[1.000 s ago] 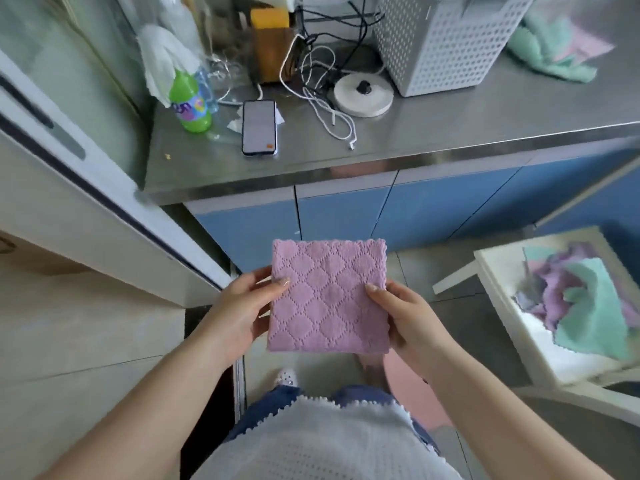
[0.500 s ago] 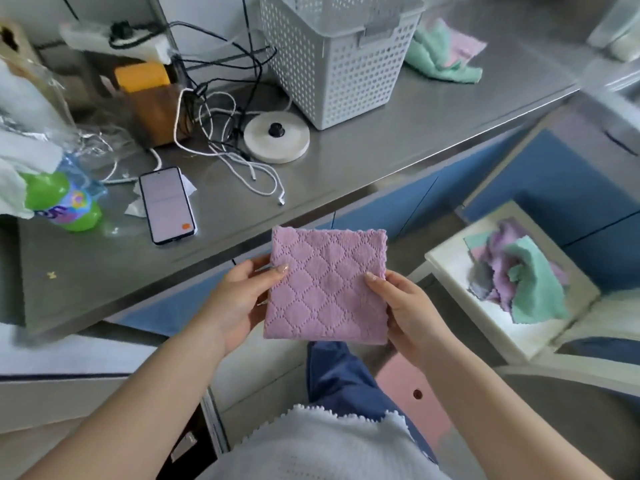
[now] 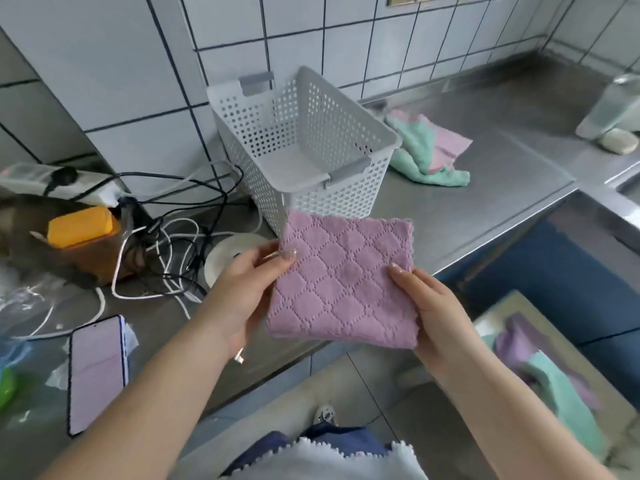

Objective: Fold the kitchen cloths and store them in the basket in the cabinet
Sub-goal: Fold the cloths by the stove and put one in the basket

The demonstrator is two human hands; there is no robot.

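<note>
Both hands, left and right, pinch the folded pink cloth flat just before the basket, seemingly to keep its folds for storing.

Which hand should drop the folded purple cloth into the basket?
Probably the right hand. The basket sits just beyond the purple cloth, slightly rightward, while the left hand would cross over the cloth.

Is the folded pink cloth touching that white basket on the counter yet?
Cannot tell. In the head view the pink cloth, held by the left hand and right hand, overlaps the white basket front wall, so any gap is hidden.
</note>
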